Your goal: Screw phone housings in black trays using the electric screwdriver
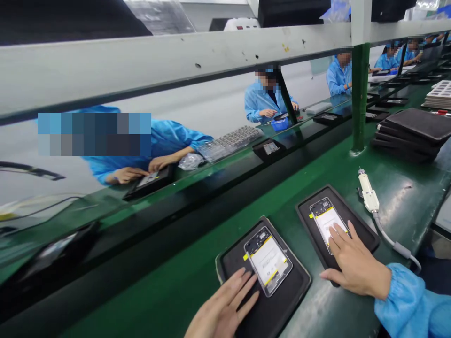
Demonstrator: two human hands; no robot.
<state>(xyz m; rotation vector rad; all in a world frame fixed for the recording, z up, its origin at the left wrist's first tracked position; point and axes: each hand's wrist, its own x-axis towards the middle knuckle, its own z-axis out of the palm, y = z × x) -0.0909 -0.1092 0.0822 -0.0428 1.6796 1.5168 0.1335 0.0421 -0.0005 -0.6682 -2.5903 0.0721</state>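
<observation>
On the green bench lie two black foam trays, each bearing an opened phone with a white battery and a yellow tab. My left hand reaches over the near tray, its fingers apart beside the left edge of one phone. Over the other tray, my right hand is spread, fingertips on or just above the battery of the second phone. That phone's lower part is partly hidden by the hand. Neither hand grips anything.
A white electric screwdriver with a cable lies right of the trays. Behind it are stacked black trays and a green post. A dark conveyor belt carries trays. Across it, co-workers in blue work, one nearby.
</observation>
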